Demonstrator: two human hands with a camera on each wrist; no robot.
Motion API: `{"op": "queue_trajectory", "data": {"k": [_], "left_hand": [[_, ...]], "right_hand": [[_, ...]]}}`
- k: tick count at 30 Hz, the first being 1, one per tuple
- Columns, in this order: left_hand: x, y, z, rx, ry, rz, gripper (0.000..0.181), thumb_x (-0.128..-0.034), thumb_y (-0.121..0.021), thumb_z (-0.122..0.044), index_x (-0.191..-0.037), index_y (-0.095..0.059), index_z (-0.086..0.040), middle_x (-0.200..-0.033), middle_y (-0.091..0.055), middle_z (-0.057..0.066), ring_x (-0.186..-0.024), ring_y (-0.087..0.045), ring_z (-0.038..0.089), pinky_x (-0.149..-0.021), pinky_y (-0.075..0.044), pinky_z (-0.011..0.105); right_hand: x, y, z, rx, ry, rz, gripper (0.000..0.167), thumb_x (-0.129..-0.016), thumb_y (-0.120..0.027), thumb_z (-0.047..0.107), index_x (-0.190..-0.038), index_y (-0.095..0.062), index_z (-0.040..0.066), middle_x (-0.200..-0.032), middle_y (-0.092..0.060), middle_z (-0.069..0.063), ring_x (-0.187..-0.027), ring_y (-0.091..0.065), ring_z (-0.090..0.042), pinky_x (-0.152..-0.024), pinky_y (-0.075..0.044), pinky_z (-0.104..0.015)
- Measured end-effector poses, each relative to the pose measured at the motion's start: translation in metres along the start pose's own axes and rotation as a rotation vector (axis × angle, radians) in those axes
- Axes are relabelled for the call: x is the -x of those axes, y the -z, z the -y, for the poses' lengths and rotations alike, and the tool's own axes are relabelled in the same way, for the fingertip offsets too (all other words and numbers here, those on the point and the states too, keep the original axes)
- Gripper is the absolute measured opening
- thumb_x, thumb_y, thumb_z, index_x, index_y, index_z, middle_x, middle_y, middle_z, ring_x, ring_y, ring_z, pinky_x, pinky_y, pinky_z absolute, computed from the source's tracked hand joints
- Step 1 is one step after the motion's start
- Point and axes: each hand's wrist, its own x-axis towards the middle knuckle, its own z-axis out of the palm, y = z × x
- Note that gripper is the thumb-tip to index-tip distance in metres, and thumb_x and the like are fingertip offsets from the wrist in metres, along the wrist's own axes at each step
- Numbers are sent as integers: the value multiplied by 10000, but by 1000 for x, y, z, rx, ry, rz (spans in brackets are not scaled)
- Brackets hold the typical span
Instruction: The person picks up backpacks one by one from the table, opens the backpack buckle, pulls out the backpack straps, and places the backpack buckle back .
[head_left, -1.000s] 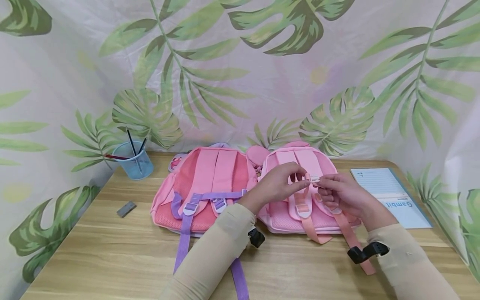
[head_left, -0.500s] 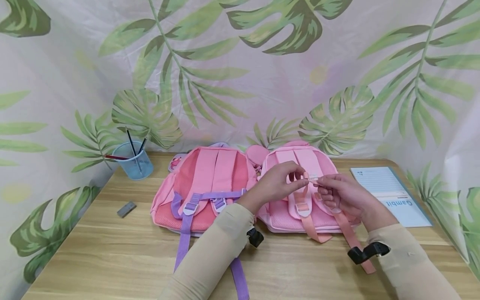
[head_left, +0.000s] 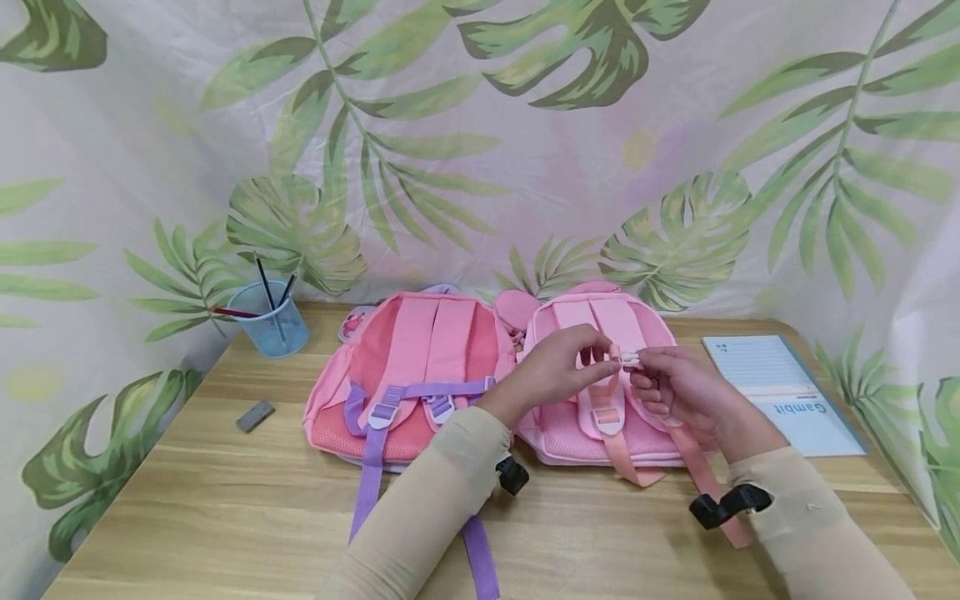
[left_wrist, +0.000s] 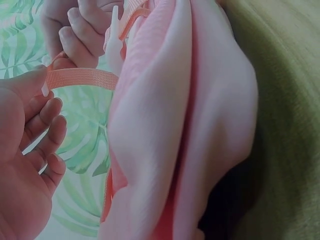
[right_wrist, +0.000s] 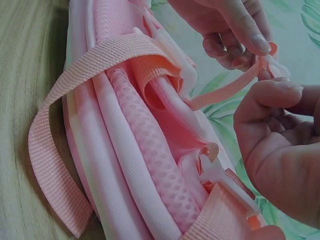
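Observation:
Over the right-hand pink backpack (head_left: 558,437), both hands meet at a small white plastic buckle (head_left: 630,359) on its orange chest strap (right_wrist: 227,94). My left hand (head_left: 558,367) pinches the buckle's left end, where the strap loops through, between thumb and fingertips. From the right, my right hand (head_left: 686,392) holds the other end with thumb and forefinger, its remaining fingers curled below. Fingertips partly cover the buckle, so whether its halves are locked cannot be seen. The left wrist view shows the strap (left_wrist: 82,79) running taut from the left fingertips to the backpack.
A second pink backpack (head_left: 405,350) with purple straps (head_left: 367,483) lies alongside on the left. Further left are a blue pen cup (head_left: 273,329) and a grey eraser-like block (head_left: 255,417). A notebook (head_left: 787,396) lies at the right, before a leaf-print curtain (head_left: 555,200).
The buckle looked nearly edge-on half a second ago and now shows more of its face. My right hand has shifted very slightly; the left stays in place.

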Motion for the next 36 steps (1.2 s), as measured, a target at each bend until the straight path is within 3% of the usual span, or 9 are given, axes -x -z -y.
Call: {"op": "queue_trajectory", "data": {"k": [3, 6, 11, 14, 19, 26, 36], "left_hand": [[0, 0, -1, -10, 9, -1, 179, -1060, -712, -255, -1143, -737, -98, -1012, -683, 39, -937, -604, 148, -824, -456, 203], [0, 0, -2, -34, 18, 1, 181, -1059, -715, -271, -1142, -737, -112, -1008, -682, 24, -930, -605, 139, -816, -455, 200], [-2, -1, -3, -64, 33, 16, 205, -1052, -726, -303, -1164, -731, -131, -1021, -681, 5, -922, -599, 122, -804, -458, 191], [-3, -2, -3, -46, 76, 44, 263, -1032, -756, -312, -1209, -726, -119, -1041, -677, 3, -911, -590, 116, -788, -459, 192], [-2, -4, -1, -60, 155, 114, 354, -998, -795, -343, -1254, -731, -108, -1023, -676, -17, -887, -596, 97, -784, -471, 190], [-3, -11, 3, -121, 156, 165, 279, -995, -795, -316, -1178, -768, -107, -907, -655, -45, -830, -574, 76, -779, -458, 196], [-3, -18, 3, -184, 158, 206, 167, -1008, -782, -301, -1089, -792, -155, -938, -722, -65, -855, -614, 46, -819, -489, 190]], "right_hand": [[0, -1, 1, -24, -16, -14, 405, -1186, -391, 328, -973, -645, 96, -768, -538, 24, -637, -439, -85, -550, -355, -221], [1, -4, 3, 20, -23, -61, 413, -1165, -459, 411, -945, -640, 111, -752, -529, 32, -622, -437, -82, -549, -356, -217], [4, -10, 7, 163, -2, -133, 290, -1149, -528, 327, -979, -624, 112, -736, -479, 47, -588, -421, -64, -524, -363, -196], [3, -11, 7, 184, 19, -142, 264, -1150, -510, 256, -945, -593, 111, -726, -456, 46, -568, -403, -63, -510, -347, -195], [2, -10, 6, 166, 38, -142, 275, -1149, -494, 209, -905, -587, 126, -717, -453, 44, -564, -400, -67, -501, -350, -192], [4, -10, 6, 133, 52, -129, 283, -1146, -500, 189, -881, -576, 123, -712, -432, 37, -565, -382, -69, -496, -328, -203], [2, -8, 3, 109, 81, -97, 296, -1155, -469, 172, -885, -583, 128, -705, -426, 33, -570, -352, -88, -510, -303, -216]]}}
